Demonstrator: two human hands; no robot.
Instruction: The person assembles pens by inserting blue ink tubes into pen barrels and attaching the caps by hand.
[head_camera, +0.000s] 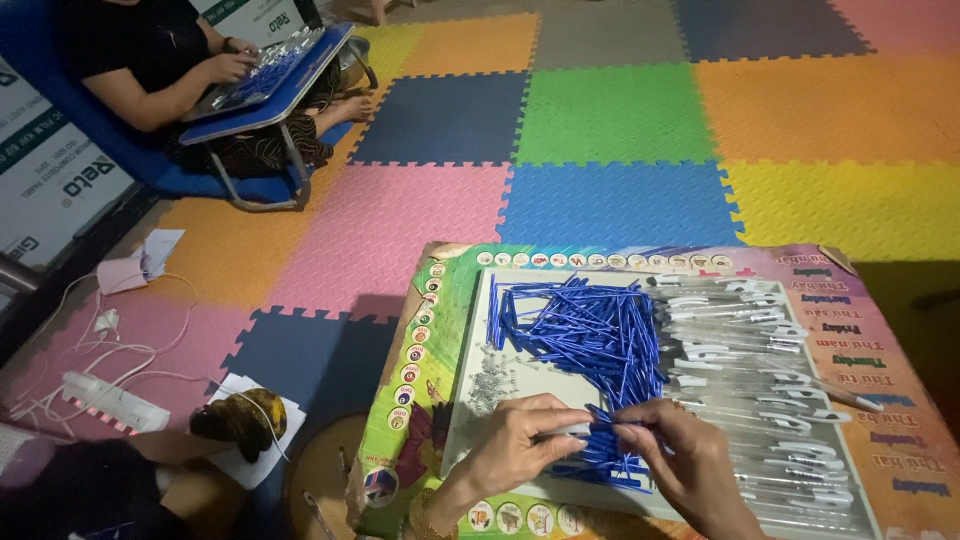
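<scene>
Both hands at tray's 6 o'clock, assembling pen: left hand (520, 440) pinches clear barrel (572, 429), right hand (680, 455) pinches blue refill (603, 412). Next likely needs tip-to-barrel alignment. Refill pile (590, 330) at centre.

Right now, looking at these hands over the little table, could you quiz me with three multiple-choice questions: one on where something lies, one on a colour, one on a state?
1. Where do the clear pen barrels lie relative to the blue refills?
A. right
B. left
C. underneath

2. What colour is the floor tile straight beyond the table?
A. black
B. green
C. white

3. What are the left hand and right hand doing?
A. resting flat
B. both empty in the air
C. pinching a thin piece together

Answers: 1 A, barrels fill the tray's right side. 2 B, green mat. 3 C, fingertips meet over the blue pile.
</scene>
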